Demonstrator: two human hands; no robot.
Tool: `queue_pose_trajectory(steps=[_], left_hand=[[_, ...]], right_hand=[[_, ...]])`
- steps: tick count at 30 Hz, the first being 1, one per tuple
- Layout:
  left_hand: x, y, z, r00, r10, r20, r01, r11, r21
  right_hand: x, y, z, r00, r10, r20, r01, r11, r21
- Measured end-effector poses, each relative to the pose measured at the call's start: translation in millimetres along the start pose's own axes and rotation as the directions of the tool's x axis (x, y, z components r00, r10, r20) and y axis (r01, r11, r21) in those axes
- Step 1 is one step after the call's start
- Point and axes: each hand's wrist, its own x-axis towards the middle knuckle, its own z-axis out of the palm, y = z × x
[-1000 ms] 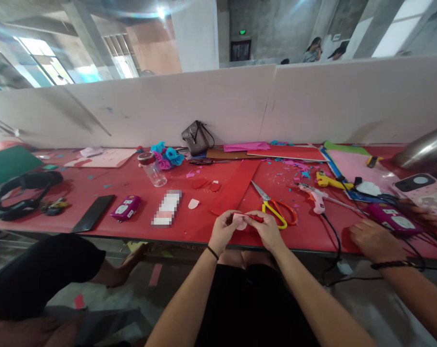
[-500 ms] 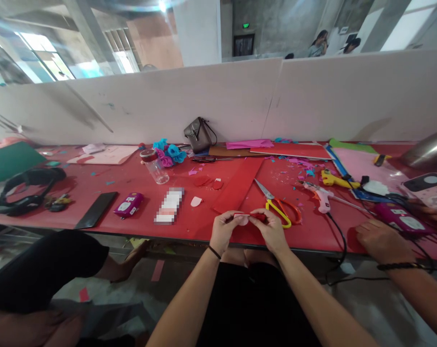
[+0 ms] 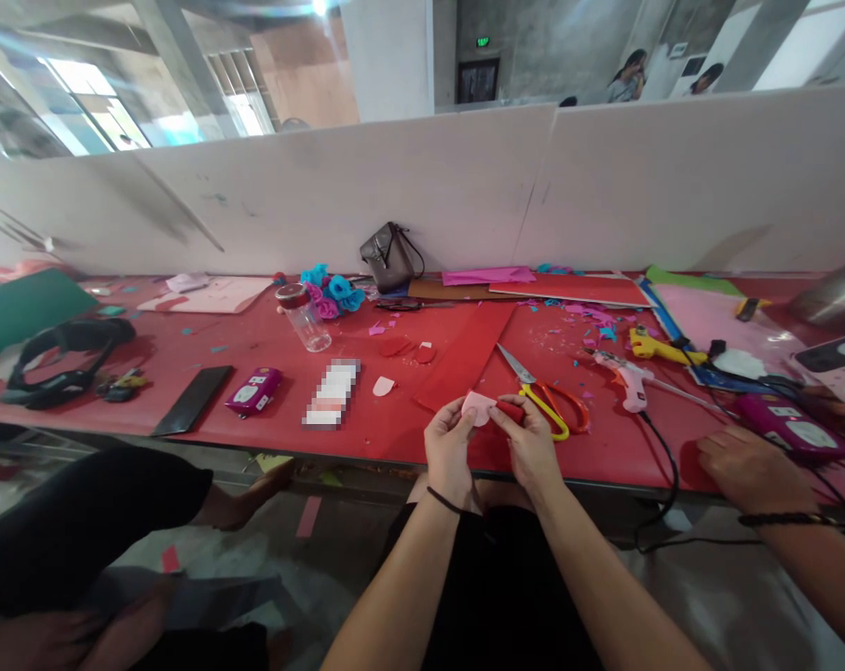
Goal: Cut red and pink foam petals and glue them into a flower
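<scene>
In the head view, my left hand (image 3: 450,447) pinches a pale pink petal-shaped paper piece (image 3: 476,408) just above the table's front edge. The fingers of my right hand (image 3: 536,449) are closed on a small red paper piece (image 3: 511,410), and its thumb and fingertip meet the pink piece's right edge. Orange-and-yellow-handled scissors (image 3: 528,378) lie open just beyond my right hand. Past both hands runs a long red paper strip (image 3: 468,356). To its left lie a pink petal cutout (image 3: 384,386) and red petal cutouts (image 3: 395,346).
A pink glue gun (image 3: 630,384) with its cord lies right, near a co-worker's hand (image 3: 750,466). Leftward are a purple device (image 3: 254,391), a black phone-like slab (image 3: 193,401) and a clear jar (image 3: 308,326). A grey bag (image 3: 388,256) leans against the partition (image 3: 310,196).
The pink piece has been tilted up, so its flat face now shows between my fingers. Both hands sit slightly farther right in the view, which has shifted a little.
</scene>
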Motion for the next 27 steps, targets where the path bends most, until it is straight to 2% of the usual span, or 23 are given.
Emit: queue_pose_trajectory(steps=[4,18,21,23,25,27], left_hand=[[-2.0,-4.0,6.1,0.998,0.036,-0.050,-0.037,0.999,-0.017],[-0.8,-8.6,2.5,0.998,0.054,-0.018,-0.054,0.998,-0.015],[0.9,-4.3,0.1,0.999,0.053,0.006,-0.053,0.999,-0.003],[3.0,3.1,-2.2,0.998,0.009,0.063,-0.012,0.999,0.050],[6.0,12.5,-4.8,0.988,-0.060,0.145,0.035,0.984,0.173],[9.5,21.0,-7.3,0.976,-0.083,0.202,0.014,0.947,0.321]], right_hand=[[-0.6,-1.8,3.4,1.000,0.015,-0.024,-0.013,0.997,0.078],[-2.9,-3.7,4.1,0.999,0.042,0.000,-0.042,0.993,0.110],[-2.0,-5.0,1.8,0.999,0.043,0.011,-0.043,0.995,0.091],[-1.5,-6.8,-0.4,0.998,0.051,0.027,-0.053,0.997,0.063],[-1.9,-9.1,-1.6,0.997,0.063,0.054,-0.065,0.998,0.023],[-3.1,-11.1,-1.5,0.995,0.057,0.080,-0.054,0.998,-0.040]])
